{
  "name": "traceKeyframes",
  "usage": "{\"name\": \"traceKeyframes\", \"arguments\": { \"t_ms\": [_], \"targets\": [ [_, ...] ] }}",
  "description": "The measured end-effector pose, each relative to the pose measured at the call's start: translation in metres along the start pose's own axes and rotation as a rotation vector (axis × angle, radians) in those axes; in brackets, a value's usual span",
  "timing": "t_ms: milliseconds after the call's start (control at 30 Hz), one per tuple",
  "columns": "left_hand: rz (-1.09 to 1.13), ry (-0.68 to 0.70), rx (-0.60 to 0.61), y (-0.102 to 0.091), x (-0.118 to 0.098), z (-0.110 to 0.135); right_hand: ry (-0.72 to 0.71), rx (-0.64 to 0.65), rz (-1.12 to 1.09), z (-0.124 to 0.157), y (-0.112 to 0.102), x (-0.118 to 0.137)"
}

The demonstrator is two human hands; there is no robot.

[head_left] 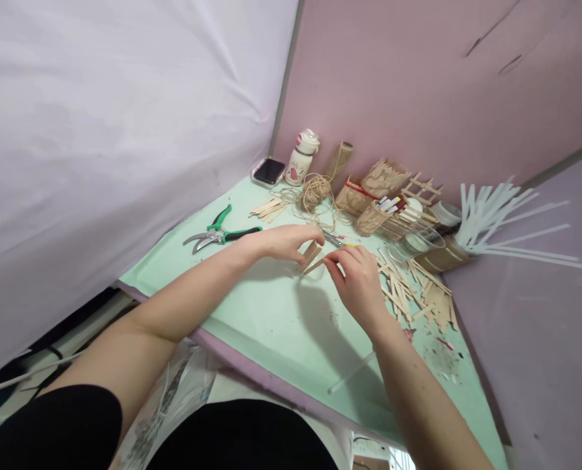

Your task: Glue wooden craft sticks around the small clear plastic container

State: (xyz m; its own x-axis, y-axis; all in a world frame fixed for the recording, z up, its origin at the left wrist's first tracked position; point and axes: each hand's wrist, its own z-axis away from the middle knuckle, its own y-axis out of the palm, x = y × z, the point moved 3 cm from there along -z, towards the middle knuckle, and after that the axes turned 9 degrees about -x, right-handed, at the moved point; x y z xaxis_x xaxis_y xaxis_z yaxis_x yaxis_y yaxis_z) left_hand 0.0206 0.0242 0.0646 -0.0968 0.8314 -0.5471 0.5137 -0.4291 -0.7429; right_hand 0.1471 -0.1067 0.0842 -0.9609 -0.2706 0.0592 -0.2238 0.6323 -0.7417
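**Two-handed hold, mid-desk (pixel 271 326)**

Left hand (pixel 295 244): thumb and fingers clamped across the slatted wooden piece (pixel 311 252), probably to steady it from both sides. Right hand (pixel 355 277): fingers together on one end of a thin wooden stick (pixel 315 266); the tip pinch likely keeps the other end unobstructed. Can't tell if stick and piece are joined, too small.

Both pieces sit between the pruning shears (pixel 217 235) on the left and the loose craft-stick pile (pixel 398 284) on the right, the pile near the right hand, presumably for easy picking. Shears lie splayed, blades pointing away from the hands, which looks like the safer way round. Twine ball (pixel 315 191), bottle (pixel 301 156) and phone (pixel 270 171) sit toward the back, I'd guess to free working space. White plastic sticks (pixel 487 219) stand bundled in a container (pixel 445 256), likely so they don't roll
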Motion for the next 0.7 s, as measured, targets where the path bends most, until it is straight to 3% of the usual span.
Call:
{"name": "traceKeyframes", "arguments": {
  "t_ms": [200, 700],
  "targets": [
    [-0.006, 0.004, 0.042, 0.0048, 0.005, -0.0019, 0.009, 0.007, 0.019, 0.0015, 0.0018, 0.001],
    [-0.016, 0.008, 0.011, 0.0087, 0.005, -0.0017, 0.02, 0.005, 0.022, 0.0017, 0.0041, 0.0003]
  ]
}}
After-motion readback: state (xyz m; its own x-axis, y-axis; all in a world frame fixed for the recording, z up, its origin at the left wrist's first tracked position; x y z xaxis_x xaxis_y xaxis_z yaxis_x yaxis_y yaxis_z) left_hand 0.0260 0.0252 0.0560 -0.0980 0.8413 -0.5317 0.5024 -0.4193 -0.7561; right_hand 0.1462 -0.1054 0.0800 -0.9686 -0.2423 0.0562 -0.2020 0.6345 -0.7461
